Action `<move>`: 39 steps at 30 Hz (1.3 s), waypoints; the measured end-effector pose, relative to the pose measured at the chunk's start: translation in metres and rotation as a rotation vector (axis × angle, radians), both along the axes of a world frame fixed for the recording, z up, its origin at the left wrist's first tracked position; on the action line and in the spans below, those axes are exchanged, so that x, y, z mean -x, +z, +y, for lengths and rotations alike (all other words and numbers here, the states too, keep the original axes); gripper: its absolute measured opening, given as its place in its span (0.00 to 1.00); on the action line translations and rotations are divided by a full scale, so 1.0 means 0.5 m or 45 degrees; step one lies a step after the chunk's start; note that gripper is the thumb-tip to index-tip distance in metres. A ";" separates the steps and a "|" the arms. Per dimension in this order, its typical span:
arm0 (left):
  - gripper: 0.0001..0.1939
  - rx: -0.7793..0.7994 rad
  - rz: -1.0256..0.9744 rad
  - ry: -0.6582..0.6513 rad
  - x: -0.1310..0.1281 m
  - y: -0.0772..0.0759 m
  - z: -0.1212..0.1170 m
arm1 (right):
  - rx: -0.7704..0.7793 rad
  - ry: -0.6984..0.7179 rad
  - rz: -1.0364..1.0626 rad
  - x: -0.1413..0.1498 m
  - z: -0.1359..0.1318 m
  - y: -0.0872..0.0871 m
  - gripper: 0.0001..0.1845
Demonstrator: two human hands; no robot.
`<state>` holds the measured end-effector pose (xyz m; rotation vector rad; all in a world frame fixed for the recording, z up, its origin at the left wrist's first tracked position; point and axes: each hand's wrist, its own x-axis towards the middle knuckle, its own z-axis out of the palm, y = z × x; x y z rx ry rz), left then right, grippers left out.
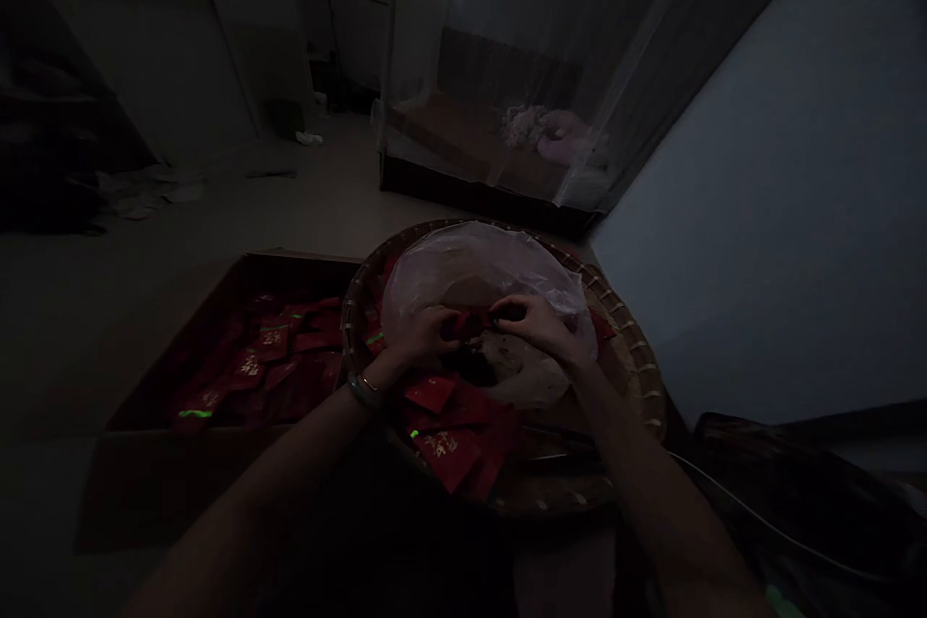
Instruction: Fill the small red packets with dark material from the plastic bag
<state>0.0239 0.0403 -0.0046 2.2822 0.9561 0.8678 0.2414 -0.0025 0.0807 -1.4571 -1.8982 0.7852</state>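
Observation:
In dim light, my left hand [416,338] and my right hand [532,328] meet over a red envelope [472,323], their fingertips pinching it from either side. It lies at the mouth of a clear plastic bag [470,275], which bulges up inside a round woven bamboo tray [637,357]. More red envelopes with gold characters [445,454] lie loose in the tray below my hands, partly hidden by my forearms. To the left stands an open cardboard box [181,377], filled with several similar red envelopes [265,348]. A bangle circles my left wrist.
The box and tray sit side by side on the floor, their edges almost touching. Behind them stands a bed under a white mosquito net [492,116]. A pale wall [760,212] rises on the right, and a thin white cable [768,526] runs across the lower right.

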 end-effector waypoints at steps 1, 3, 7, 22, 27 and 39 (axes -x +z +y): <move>0.21 0.005 -0.002 -0.009 0.000 0.000 0.000 | -0.013 0.029 -0.069 0.010 0.005 0.008 0.13; 0.20 0.011 -0.022 -0.014 0.000 0.001 0.000 | -0.033 0.074 -0.229 0.032 0.013 0.017 0.14; 0.20 -0.011 -0.052 -0.012 -0.001 -0.005 0.001 | -0.064 0.129 -0.420 0.070 0.019 0.021 0.17; 0.16 0.025 -0.061 -0.011 -0.005 -0.008 -0.003 | 0.005 -0.118 -0.025 0.050 -0.008 -0.061 0.11; 0.19 0.055 -0.038 0.022 -0.007 -0.006 -0.006 | -0.137 -0.252 -0.057 0.045 -0.002 -0.078 0.08; 0.29 0.399 -0.132 0.002 -0.003 -0.001 -0.011 | -0.128 -0.293 -0.013 0.064 -0.003 -0.082 0.10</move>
